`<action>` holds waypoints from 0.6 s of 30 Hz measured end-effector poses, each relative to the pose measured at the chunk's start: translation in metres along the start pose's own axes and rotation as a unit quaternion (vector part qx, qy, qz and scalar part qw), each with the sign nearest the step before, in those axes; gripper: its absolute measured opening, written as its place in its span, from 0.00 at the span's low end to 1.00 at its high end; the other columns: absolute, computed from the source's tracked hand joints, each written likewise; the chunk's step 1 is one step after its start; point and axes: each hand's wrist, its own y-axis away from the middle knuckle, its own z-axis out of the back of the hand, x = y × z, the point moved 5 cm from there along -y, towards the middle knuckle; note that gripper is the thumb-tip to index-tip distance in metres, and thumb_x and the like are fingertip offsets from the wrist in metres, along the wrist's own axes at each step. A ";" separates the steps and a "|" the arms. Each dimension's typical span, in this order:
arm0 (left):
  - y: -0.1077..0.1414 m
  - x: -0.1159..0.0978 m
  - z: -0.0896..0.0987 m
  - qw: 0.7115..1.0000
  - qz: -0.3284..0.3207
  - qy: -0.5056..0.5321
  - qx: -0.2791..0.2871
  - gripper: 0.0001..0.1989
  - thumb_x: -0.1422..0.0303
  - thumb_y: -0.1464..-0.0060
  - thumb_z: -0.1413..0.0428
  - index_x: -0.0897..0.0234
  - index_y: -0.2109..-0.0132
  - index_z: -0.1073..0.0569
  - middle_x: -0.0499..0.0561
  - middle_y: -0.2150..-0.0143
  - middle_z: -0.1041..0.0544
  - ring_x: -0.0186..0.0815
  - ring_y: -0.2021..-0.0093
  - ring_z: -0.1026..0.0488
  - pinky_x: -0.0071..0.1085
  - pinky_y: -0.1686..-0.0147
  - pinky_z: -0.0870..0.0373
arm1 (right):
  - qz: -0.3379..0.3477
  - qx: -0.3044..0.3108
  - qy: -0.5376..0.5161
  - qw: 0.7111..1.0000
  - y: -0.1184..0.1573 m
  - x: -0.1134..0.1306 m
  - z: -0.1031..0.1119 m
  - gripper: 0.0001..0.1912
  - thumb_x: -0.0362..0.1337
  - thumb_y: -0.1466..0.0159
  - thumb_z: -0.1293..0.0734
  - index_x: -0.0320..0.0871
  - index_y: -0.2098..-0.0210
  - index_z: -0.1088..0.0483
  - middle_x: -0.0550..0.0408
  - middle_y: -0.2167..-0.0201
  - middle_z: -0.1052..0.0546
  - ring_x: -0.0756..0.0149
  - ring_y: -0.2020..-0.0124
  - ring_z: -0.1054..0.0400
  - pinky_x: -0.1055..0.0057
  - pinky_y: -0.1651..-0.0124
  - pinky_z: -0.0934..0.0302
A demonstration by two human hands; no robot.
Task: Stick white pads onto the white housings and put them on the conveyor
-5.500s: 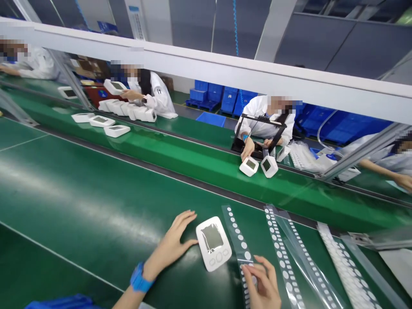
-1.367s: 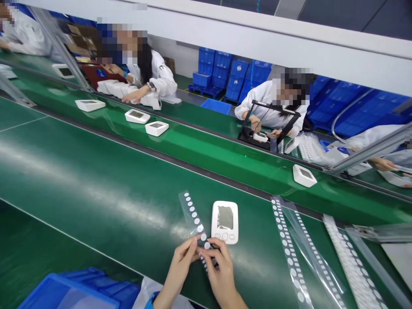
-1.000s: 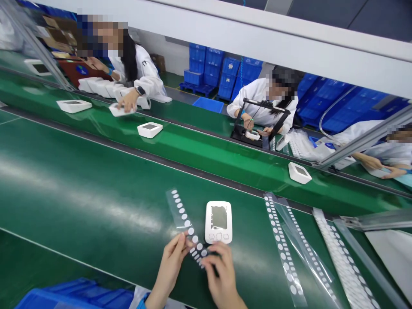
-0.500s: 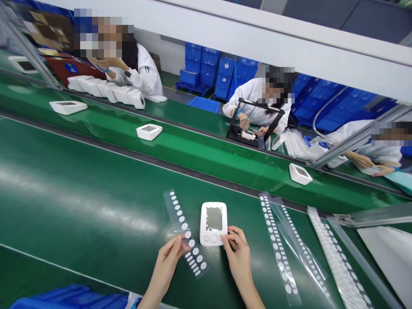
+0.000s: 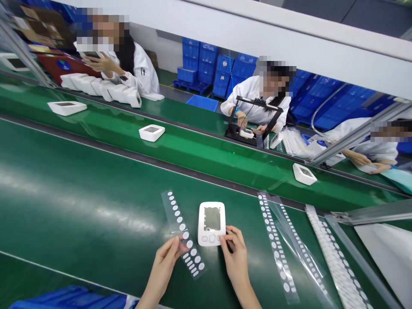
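Observation:
My left hand pinches a clear strip of white stickers by its edge, between thumb and fingers. Round dots run along the strip, with small oblong ones near its lower end. Just right of it, a white device that looks like a blood pressure monitor lies face up on the green work surface. Its grey screen faces me, with outlined buttons below. My right hand grips the monitor's lower right corner, thumb on the front and fingers along the side. The strip and the monitor are apart.
More sticker strips and a thick stack of them lie to the right. Beyond a dark rail, a green conveyor carries several white monitors. Co-workers in white coats sit across it. A blue bin stands lower left.
On the conveyor the middle and right monitors have shifted slightly rightward. The view has moved a little. My hands keep their holds on the strip and the monitor.

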 end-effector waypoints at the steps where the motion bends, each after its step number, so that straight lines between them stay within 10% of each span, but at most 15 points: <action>1: 0.000 0.001 0.000 1.000 -0.002 0.003 0.000 0.17 0.54 0.46 0.40 0.65 0.71 0.22 0.50 0.69 0.23 0.38 0.62 0.27 0.30 0.52 0.29 | 0.003 -0.002 -0.001 1.000 0.000 0.000 0.000 0.13 0.44 0.35 0.36 0.41 0.70 0.30 0.45 0.51 0.35 0.57 0.50 0.34 0.62 0.51 0.32; 8: -0.002 0.004 0.004 1.000 0.004 0.007 -0.025 0.20 0.52 0.51 0.38 0.65 0.60 0.20 0.50 0.70 0.22 0.39 0.64 0.24 0.31 0.56 0.26 | -0.042 -0.025 -0.150 0.987 -0.004 -0.016 0.000 0.11 0.44 0.37 0.34 0.44 0.62 0.38 0.48 0.51 0.35 0.61 0.50 0.32 0.65 0.50 0.33; 18: 0.009 0.006 -0.024 0.998 0.052 -0.038 0.019 0.24 0.48 0.52 0.39 0.63 0.57 0.20 0.56 0.49 0.22 0.53 0.42 0.32 0.45 0.36 0.44 | -0.034 0.033 -0.055 0.997 0.000 -0.013 -0.007 0.25 0.44 0.37 0.34 0.47 0.42 0.37 0.47 0.38 0.41 0.54 0.38 0.45 0.57 0.37 0.45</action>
